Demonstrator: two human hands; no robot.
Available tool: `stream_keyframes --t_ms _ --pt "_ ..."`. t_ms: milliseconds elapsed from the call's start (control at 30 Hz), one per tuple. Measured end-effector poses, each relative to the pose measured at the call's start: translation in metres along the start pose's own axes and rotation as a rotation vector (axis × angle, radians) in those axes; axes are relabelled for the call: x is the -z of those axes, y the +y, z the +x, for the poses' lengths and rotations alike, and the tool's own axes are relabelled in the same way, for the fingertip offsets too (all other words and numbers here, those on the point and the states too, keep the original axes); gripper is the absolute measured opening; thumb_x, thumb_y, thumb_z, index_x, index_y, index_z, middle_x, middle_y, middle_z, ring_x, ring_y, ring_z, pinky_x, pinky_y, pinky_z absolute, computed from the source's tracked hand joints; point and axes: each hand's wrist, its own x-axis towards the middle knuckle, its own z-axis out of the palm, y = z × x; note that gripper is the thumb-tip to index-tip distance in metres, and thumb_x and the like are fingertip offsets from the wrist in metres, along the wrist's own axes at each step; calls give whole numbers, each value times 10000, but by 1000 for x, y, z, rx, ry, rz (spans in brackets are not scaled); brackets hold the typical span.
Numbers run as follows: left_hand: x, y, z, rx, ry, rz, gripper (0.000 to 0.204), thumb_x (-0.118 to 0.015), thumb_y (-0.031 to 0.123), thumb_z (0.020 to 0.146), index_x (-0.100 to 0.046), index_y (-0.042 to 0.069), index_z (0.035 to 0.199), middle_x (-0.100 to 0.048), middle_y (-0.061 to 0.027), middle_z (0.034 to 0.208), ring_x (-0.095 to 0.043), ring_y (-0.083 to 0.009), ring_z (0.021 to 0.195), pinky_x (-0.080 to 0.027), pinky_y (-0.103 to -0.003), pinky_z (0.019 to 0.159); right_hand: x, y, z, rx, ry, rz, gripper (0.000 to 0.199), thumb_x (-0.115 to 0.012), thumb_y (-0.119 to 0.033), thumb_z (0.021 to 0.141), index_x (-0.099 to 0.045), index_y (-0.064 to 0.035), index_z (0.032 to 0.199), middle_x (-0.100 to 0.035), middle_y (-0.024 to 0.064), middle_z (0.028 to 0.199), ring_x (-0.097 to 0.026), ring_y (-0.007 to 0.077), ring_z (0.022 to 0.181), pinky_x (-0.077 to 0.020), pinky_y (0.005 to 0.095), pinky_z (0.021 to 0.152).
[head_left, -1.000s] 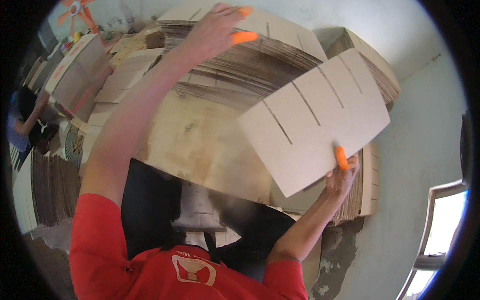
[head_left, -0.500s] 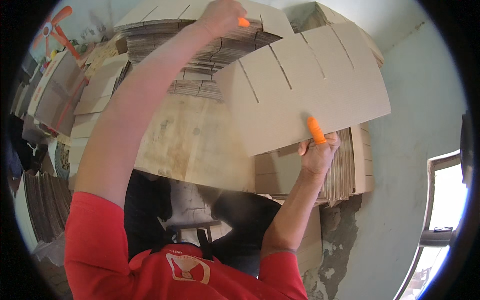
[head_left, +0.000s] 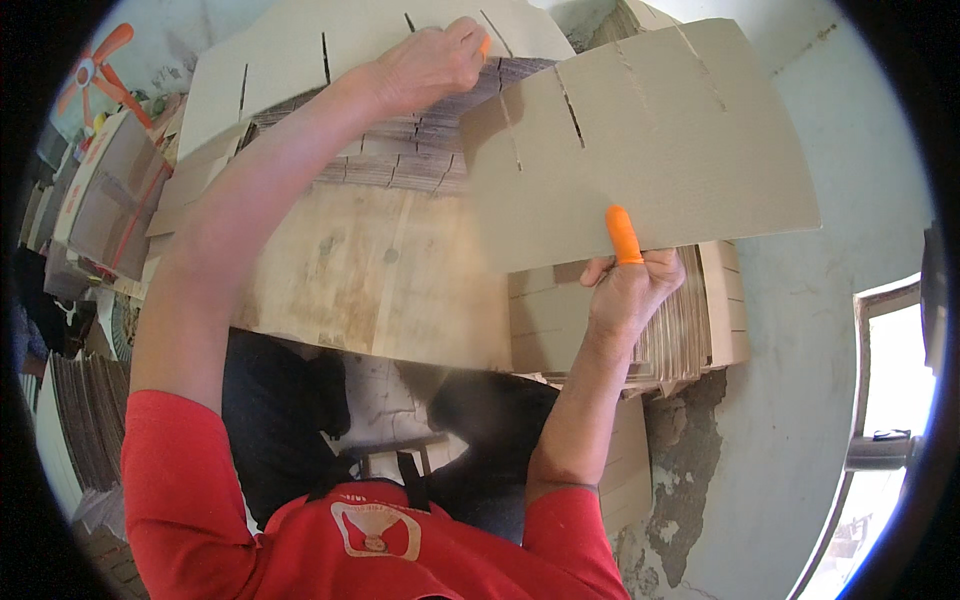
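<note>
My right hand point(head_left: 638, 290) grips the near edge of a slotted cardboard sheet point(head_left: 650, 150), with one finger in an orange finger cot lying on its upper face. That sheet is held up and tilted at the right, its slots opening at the far edge. At the far side my left hand point(head_left: 435, 68), which also wears an orange cot, is closed on the near edge of a second slotted cardboard sheet point(head_left: 285, 65). This second sheet lies askew over a tall stack of cardboard point(head_left: 400, 170). The left fingertips are partly hidden.
A wooden tabletop point(head_left: 350, 270) lies before me. More stacked cardboard point(head_left: 680, 330) stands at its right, near a wall point(head_left: 790, 330). A carton point(head_left: 115, 195) and an orange fan point(head_left: 92, 72) are at the left, with another cardboard bundle point(head_left: 90, 400) lower down.
The sheet under my left hand has shifted left and nearer, turning askew on the stack. My right hand has raised its sheet slightly farther and to the right.
</note>
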Motion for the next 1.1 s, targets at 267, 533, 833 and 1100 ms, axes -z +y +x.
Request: stream_keyframes --t_ms 267,533,833,1100 --pt "-1 14 -22 -54 173 -23 122 -647 43 667 -610 -25 762 -532 -76 863 -529 -183 894 -545 -245 582 -6 -3 -7 63 -25 -86 129 -502 89 871 -577 43 776 -598 81 620 -541 125 378 -408 246 312" --pt "13 29 -39 -24 83 -105 235 -632 43 715 -627 -86 911 -572 -125 1032 -552 -219 956 -570 -275 667 -2 3 -7 158 -95 -195 161 -459 76 885 -567 64 766 -589 87 623 -556 156 376 -413 244 315" --pt "44 68 -49 -190 249 -113 105 -661 114 675 -590 37 676 -514 -32 778 -508 -179 851 -484 -231 527 -11 -5 -14 199 -61 -182 152 -463 88 863 -592 64 787 -601 71 633 -568 150 392 -427 238 332" --pt "91 138 -89 -326 69 -299 298 -657 233 761 -686 -44 866 -662 -187 1050 -588 -269 988 -541 -306 660 -20 42 -23 144 -9 -202 129 -619 149 725 -626 29 772 -581 16 608 -557 82 511 -448 242 426"
